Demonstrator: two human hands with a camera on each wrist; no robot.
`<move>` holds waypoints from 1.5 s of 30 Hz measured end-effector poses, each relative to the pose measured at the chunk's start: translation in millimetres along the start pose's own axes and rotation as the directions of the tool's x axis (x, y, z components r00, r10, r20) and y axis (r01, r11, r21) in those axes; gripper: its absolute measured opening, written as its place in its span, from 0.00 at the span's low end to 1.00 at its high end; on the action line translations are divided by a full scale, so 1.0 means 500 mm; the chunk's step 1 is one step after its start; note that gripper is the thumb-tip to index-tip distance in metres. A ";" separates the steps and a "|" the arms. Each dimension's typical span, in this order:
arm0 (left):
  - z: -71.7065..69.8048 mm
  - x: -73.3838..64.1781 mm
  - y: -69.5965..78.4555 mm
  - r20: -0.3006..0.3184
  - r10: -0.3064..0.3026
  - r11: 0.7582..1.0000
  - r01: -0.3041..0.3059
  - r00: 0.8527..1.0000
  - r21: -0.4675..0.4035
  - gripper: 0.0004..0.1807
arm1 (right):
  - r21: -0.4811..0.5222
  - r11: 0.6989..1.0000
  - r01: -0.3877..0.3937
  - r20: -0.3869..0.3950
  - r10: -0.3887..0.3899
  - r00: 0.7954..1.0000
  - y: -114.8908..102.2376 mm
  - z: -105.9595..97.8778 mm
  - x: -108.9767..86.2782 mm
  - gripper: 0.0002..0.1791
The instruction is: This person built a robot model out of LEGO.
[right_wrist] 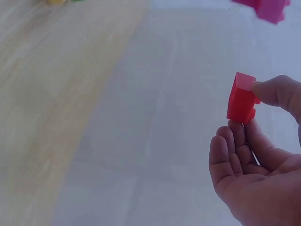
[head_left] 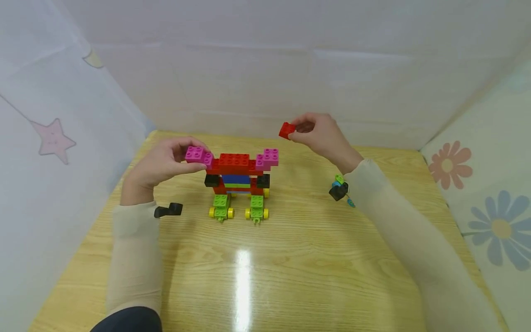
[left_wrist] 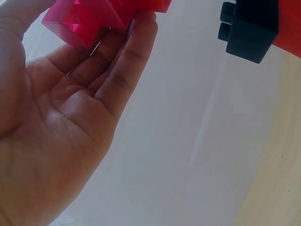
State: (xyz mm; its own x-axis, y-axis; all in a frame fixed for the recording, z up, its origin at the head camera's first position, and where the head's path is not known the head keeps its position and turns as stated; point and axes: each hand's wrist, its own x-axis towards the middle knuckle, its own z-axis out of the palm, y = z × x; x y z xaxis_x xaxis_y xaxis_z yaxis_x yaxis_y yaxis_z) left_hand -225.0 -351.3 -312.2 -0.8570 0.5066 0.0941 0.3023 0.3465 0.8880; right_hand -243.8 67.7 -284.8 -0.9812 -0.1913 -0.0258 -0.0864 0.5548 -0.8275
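Note:
A toy figure of building bricks stands on the table, with a red brick body (head_left: 234, 160), black bricks (head_left: 263, 180) at its sides and green feet (head_left: 221, 207) on yellow wheels. My left hand (head_left: 155, 159) grips the pink bricks (head_left: 194, 153) at the figure's left end, thumb in front and fingers behind. From below, the left wrist view shows the hollow pink brick (left_wrist: 80, 21) between thumb and fingers. Up to the right of the figure, my right hand (head_left: 325, 136) pinches a small red brick (head_left: 286, 130) between thumb and fingertips. Its studs face the palm in the right wrist view.
Small green and blue pieces (head_left: 339, 179) lie on the table by the right forearm, partly hidden by a black wrist device (head_left: 338, 191). White sheeting (head_left: 265, 83) walls the back and both sides of the wooden table (head_left: 307, 258).

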 end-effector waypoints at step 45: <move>0.218 0.094 0.124 -0.113 0.277 0.944 -0.248 0.954 0.220 0.19 | -0.157 0.972 0.174 0.189 -0.143 0.971 -0.044 -0.008 -0.113 0.19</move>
State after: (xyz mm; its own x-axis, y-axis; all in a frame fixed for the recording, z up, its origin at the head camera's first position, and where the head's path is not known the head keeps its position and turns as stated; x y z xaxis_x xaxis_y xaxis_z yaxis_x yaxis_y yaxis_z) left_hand -201.3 -219.9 -301.7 -0.7812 0.4903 0.3864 0.5892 0.3748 0.7158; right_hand -187.1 69.4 -262.8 -0.9081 -0.4186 -0.0125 -0.2820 0.6333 -0.7207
